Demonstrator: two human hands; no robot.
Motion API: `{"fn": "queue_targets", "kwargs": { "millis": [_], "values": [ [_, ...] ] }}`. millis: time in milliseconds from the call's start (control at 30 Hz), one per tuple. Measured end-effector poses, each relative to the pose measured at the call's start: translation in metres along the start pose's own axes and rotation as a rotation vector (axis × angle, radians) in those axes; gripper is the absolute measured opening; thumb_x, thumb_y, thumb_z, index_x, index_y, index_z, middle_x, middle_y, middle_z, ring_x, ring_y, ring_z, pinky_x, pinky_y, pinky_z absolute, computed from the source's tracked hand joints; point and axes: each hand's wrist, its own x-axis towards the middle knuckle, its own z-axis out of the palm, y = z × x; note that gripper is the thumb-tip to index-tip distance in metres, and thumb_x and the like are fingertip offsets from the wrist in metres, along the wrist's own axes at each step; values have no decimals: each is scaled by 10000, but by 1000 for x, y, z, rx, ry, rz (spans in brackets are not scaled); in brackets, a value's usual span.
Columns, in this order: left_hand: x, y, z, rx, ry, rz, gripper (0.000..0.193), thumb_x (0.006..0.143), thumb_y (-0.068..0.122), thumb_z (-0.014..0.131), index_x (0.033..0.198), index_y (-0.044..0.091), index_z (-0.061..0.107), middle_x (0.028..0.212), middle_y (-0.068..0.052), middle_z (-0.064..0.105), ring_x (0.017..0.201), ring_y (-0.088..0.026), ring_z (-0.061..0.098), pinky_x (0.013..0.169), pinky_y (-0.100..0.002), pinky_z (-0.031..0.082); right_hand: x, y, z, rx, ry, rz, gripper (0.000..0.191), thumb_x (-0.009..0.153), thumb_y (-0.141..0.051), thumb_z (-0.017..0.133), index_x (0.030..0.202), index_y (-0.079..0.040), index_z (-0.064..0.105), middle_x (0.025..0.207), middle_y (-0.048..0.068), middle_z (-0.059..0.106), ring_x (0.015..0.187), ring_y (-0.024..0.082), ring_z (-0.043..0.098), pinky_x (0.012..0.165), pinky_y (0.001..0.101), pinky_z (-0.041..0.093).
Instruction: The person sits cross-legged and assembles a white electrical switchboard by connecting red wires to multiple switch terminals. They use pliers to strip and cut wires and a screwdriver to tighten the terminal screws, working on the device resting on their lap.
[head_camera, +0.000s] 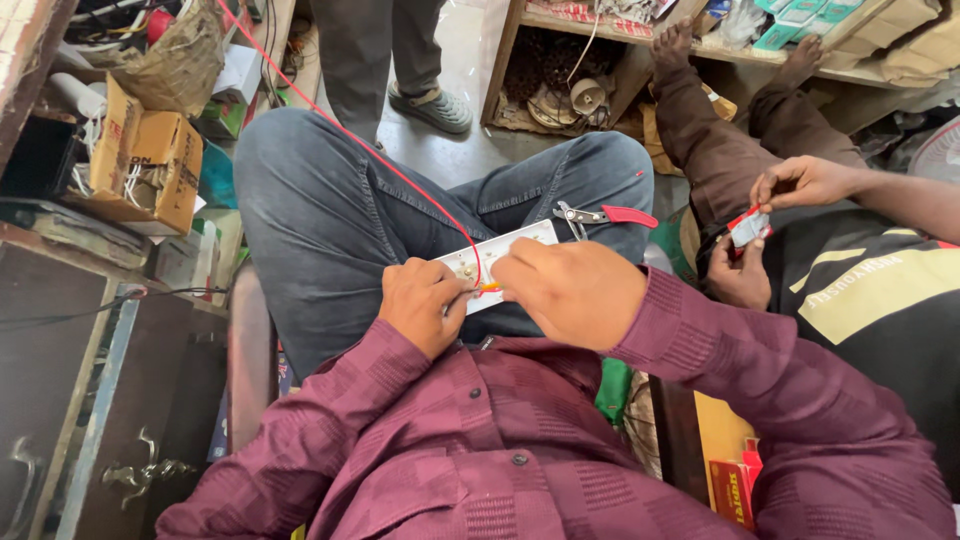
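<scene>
Clenching one white strip (500, 255), both hands, left (420, 305) and right (570, 290), grip it.

There is a single view, from a camera worn on the person's head. It looks steeply down along the maroon shirt front (470, 440) to the lap, so the chest fills the bottom edge and the knees in grey jeans (330, 210) point toward the top. It sits close: the left hand (420, 305) and right hand (572, 292) lie near the centre of the frame, large and sharp. The top edge reaches the concrete floor (450, 150) and a wooden shelf (700, 45) beyond the knees. The left side takes in a cabinet (120, 400), the right side a seated co-worker's hands (800, 182). No second view shares this scene.
</scene>
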Motion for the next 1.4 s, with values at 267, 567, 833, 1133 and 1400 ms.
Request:
{"fn": "queue_targets", "kwargs": {
  "millis": [267, 567, 833, 1133, 1400],
  "values": [
    [-1, 0, 1, 8, 8, 4, 151, 774, 132, 758, 921, 166, 749, 886, 20, 632, 891, -230, 589, 784, -428, 385, 1, -6, 0, -219, -113, -83, 176, 961, -248, 623, 930, -78, 594, 837, 98, 589, 668, 265, 668, 535, 393, 511],
    [-4, -5, 6, 11, 8, 12, 135, 768, 125, 771, 896, 161, 754, 889, 27, 642, 886, -229, 590, 777, -428, 388, 4, -11, 8, -152, 12, -216, 128, 853, -187, 594, 859, -59, 601, 744, 95, 595, 624, 270, 665, 530, 391, 517],
    [-6, -9, 8, 27, -19, 12, 145, 753, 135, 776, 894, 164, 759, 882, 27, 642, 885, -236, 588, 768, -433, 390, -1, -4, 15, -201, 15, -179, 125, 835, -180, 601, 876, -64, 619, 766, 100, 621, 665, 277, 682, 545, 399, 525],
    [-5, -8, 6, 1, -11, 12, 162, 764, 92, 742, 905, 170, 761, 884, 15, 636, 899, -249, 589, 771, -443, 397, -15, -6, 13, -193, -91, 120, 260, 957, -327, 626, 847, -98, 682, 622, 107, 653, 514, 321, 648, 442, 470, 488],
    [50, -23, -5, -37, -135, 73, 406, 862, -15, 613, 1230, 103, 736, 1153, -123, 610, 1040, -347, 578, 911, -432, 469, -71, -4, 56, 309, 172, 366, 167, 983, -211, 610, 1063, -74, 663, 905, 120, 700, 855, 357, 678, 724, 466, 518]
  ]
}}
